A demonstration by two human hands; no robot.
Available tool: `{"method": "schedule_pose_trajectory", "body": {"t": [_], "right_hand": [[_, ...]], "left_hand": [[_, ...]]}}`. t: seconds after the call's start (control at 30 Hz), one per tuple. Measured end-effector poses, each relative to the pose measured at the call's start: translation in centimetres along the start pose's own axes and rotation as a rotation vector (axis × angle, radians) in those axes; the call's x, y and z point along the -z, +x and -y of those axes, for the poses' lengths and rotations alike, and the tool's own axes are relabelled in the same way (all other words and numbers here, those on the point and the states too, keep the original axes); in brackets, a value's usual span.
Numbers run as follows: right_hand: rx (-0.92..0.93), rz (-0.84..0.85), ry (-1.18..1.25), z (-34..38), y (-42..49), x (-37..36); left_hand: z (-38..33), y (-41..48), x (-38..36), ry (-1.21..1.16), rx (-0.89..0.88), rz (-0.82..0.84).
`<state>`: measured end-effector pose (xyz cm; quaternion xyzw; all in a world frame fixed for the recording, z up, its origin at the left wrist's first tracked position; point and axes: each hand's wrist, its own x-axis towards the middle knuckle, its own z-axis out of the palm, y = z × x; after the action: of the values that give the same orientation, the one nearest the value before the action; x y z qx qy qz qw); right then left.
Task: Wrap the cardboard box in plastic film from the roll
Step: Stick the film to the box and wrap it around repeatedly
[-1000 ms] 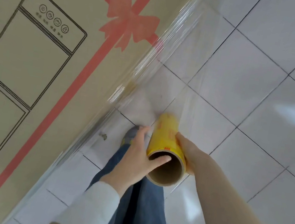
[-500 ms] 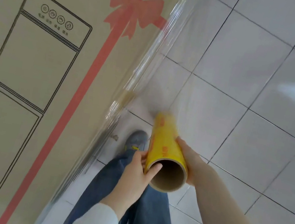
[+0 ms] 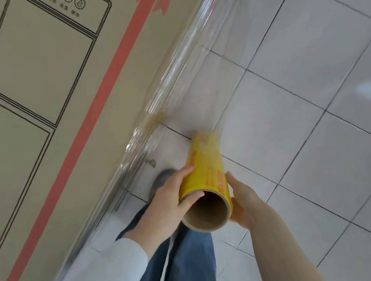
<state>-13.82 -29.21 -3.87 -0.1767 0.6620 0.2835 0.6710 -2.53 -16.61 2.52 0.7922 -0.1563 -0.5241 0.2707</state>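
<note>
Blur smears the far end of your roll (image 3: 206, 169), so where the sheet leaves it is hard to make out. Your left hand (image 3: 167, 209) grips the near end, thumb hooked over the rim of the cardboard core (image 3: 210, 210), fingers lying along the yellow side. Your right hand (image 3: 242, 205) cups the opposite side, thumb on top, its other fingers hidden beneath the tube.

The plastic film (image 3: 185, 66) stretches from the roll to the upright corner of the cardboard box (image 3: 44, 66) and clings there in shiny creases; whether it covers the printed face you cannot tell. The box fills your left and is cut off at top, left and bottom, and its red ribbon print (image 3: 118, 66) runs out of frame. Your jeans (image 3: 192, 265) hide part of a grey shoe (image 3: 160, 178) close to the box's foot. To your right the white tiled floor (image 3: 316, 138) spreads to the frame's edge.
</note>
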Motion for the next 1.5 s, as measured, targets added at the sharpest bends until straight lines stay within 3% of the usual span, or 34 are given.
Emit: {"method": "schedule_pose_trajectory", "body": {"t": [0.07,0.17,0.4,0.57,0.73,0.9,1.07,1.2,1.3,1.4,1.5], "right_hand": [[0.006,0.073,0.130,-1.2,0.3,-1.0],[0.035,0.058,0.067,-2.7,1.4,-2.2],[0.010,0.034,0.000,-5.0,2.0,-3.0],[-0.004,-0.035,0.078,-6.9,2.0,-1.8],[-0.044,0.036,0.182,-9.6,2.1,-6.0],[-0.060,0.012,0.144,-11.4,3.5,-8.4],[0.019,0.037,0.152,-12.8,2.9,-9.9],[0.012,0.037,0.106,-13.2,3.5,-8.8],[0.016,-0.016,0.091,-15.2,3.5,-7.5],[0.010,0.096,0.220,-17.5,3.3,-8.0],[-0.005,0.118,0.300,-18.6,3.3,-9.1]], "left_hand": [[1.2,-1.8,-1.0,-0.106,0.056,-0.074],[2.2,-3.4,-0.7,-0.154,0.159,0.017],[1.7,-1.4,2.2,0.232,0.006,0.386],[4.7,-3.1,2.2,0.128,0.025,0.209],[8.1,-7.8,1.7,0.017,0.112,0.060],[10.6,-6.8,4.5,0.134,0.154,0.286],[8.3,-5.1,4.4,0.356,-0.089,0.467],[9.9,-6.5,3.9,0.450,-0.124,0.347],[11.6,-8.4,3.3,0.284,-0.116,0.182],[12.6,-11.0,1.8,0.064,-0.034,0.011],[14.4,-13.3,1.3,-0.012,0.035,-0.025]]}}
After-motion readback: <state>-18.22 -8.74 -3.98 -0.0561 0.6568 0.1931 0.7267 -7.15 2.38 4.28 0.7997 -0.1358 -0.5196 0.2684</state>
